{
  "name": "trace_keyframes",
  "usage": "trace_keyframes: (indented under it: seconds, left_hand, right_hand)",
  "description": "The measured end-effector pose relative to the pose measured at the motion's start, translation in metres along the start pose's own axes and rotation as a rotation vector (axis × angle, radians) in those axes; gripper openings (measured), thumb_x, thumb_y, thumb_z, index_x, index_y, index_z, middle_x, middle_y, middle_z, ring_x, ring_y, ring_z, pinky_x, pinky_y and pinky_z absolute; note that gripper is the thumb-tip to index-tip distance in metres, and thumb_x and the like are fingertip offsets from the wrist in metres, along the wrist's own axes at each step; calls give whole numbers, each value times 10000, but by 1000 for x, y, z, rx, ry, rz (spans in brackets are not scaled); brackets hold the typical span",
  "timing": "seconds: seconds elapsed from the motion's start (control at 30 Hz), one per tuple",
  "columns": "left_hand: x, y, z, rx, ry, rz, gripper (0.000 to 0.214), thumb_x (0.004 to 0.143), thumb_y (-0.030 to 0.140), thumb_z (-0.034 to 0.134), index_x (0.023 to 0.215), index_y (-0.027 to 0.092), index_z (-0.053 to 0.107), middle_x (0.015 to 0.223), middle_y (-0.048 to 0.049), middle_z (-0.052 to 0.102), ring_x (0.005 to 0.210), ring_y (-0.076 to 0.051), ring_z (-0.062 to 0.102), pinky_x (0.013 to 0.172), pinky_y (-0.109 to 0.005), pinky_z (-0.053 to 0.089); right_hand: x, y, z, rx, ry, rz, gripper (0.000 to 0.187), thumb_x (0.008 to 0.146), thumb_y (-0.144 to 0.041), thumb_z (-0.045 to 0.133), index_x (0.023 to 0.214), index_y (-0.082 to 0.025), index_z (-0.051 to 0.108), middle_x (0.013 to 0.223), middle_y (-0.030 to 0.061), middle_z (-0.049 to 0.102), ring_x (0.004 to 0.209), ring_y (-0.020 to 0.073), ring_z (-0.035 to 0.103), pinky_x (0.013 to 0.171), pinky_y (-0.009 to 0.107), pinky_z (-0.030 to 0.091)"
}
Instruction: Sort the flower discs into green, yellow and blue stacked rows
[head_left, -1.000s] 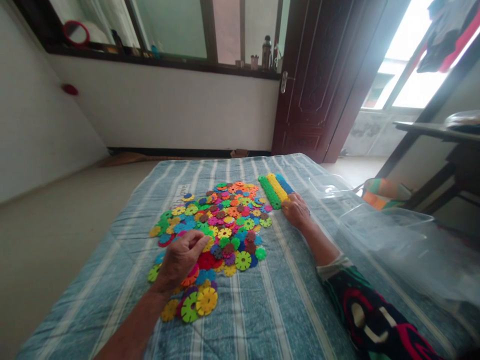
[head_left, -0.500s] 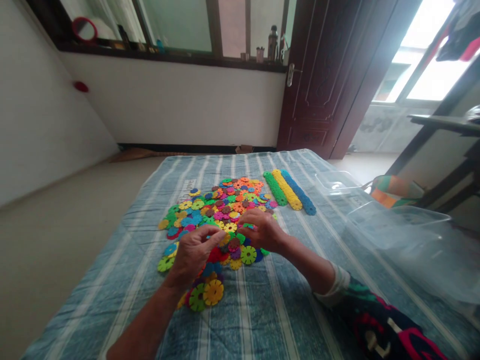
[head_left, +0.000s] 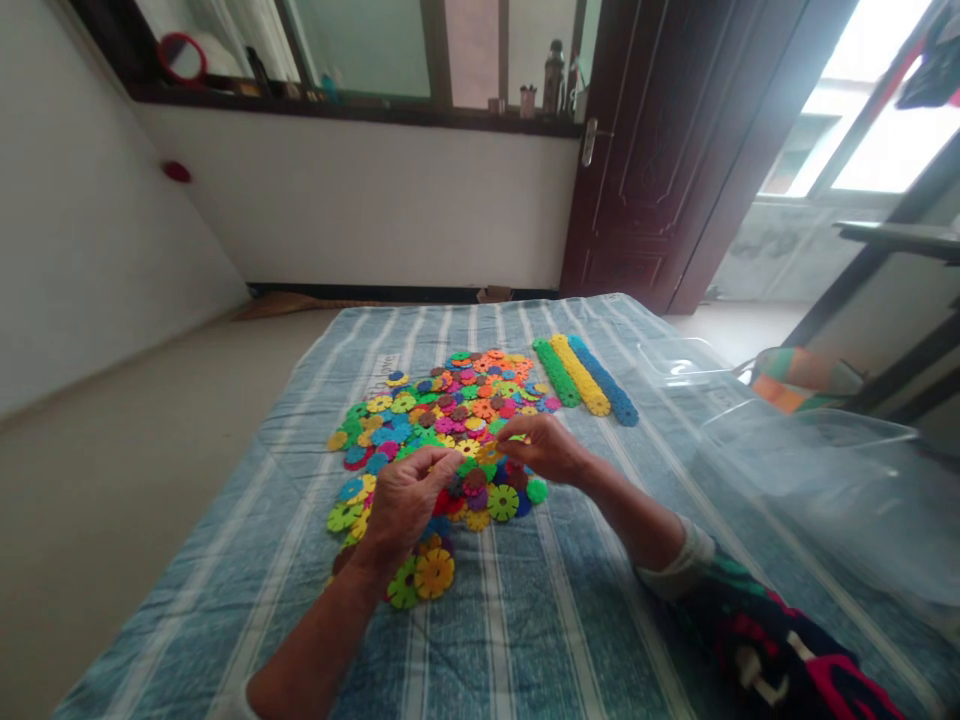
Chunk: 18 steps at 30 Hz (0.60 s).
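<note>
A pile of flat, notched plastic discs (head_left: 450, 415) in many colours lies on a blue striped cloth (head_left: 525, 620). My left hand (head_left: 405, 500) rests on the near side of the pile, fingers curled against the thumb; what they hold is hidden. My right hand (head_left: 544, 447) hovers over the pile's right edge, its fingertips pinched on a small disc. The two hands are close together. Beyond the right hand lie three rows of stacked discs side by side: a green row (head_left: 556, 372), a yellow row (head_left: 581, 375) and a blue row (head_left: 606, 385).
A clear plastic box (head_left: 817, 480) stands on the cloth at the right, with a clear lid (head_left: 675, 362) behind it. A dark wooden door (head_left: 645, 150) and a window sill with bottles are at the back. Bare floor (head_left: 135, 420) lies to the left.
My right hand has left the stacked rows and moved left to the pile, where it now pinches a disc. My left hand has stayed curled on the pile's near side.
</note>
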<state>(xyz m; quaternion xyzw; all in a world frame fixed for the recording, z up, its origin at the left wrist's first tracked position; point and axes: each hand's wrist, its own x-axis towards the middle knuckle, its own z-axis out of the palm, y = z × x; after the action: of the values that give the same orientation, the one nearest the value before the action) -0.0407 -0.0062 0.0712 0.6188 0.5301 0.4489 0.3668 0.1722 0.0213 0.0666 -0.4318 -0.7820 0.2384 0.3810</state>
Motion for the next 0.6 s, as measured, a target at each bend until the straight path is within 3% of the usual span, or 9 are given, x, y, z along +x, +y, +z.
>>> trace_keyframes:
  seconds: [0.13, 0.2, 0.27, 0.4, 0.6]
  left_hand:
    - [4, 0, -7, 125, 59, 63, 279, 751, 445, 650, 763, 184, 746, 722, 6, 708, 709, -183, 630, 693, -269, 491]
    - [5, -1, -8, 152, 52, 82, 272, 757, 440, 637, 759, 189, 741, 720, 10, 713, 694, -186, 637, 673, -271, 500]
    - [6, -3, -7, 164, 43, 106, 277, 766, 446, 626, 759, 192, 738, 722, 7, 719, 681, -188, 639, 655, -271, 507]
    - [6, -5, -5, 187, 20, 161, 279, 780, 446, 611, 749, 195, 730, 742, -5, 728, 704, -186, 646, 685, -265, 520]
    - [6, -6, -7, 231, 12, 170, 277, 785, 440, 599, 751, 193, 721, 757, -3, 724, 721, -178, 655, 722, -256, 518]
  right_hand:
    - [-1, 27, -76, -415, 159, 157, 188, 855, -147, 586, 757, -172, 744, 828, 56, 726, 802, 167, 649, 744, 262, 447]
    - [-8, 43, -109, -629, 167, 321, 210, 855, -166, 565, 767, -179, 755, 857, 71, 737, 849, 194, 660, 743, 264, 441]
    - [-16, 56, -129, -751, 114, 434, 225, 855, -169, 548, 806, -186, 767, 898, 78, 746, 891, 201, 663, 738, 254, 434]
    - [-22, 73, -132, -820, -19, 507, 230, 853, -159, 541, 814, -182, 767, 900, 76, 745, 878, 183, 662, 701, 226, 417]
    - [-21, 72, -119, -824, -56, 541, 218, 839, -170, 548, 793, -165, 762, 804, 76, 719, 770, 166, 638, 634, 224, 379]
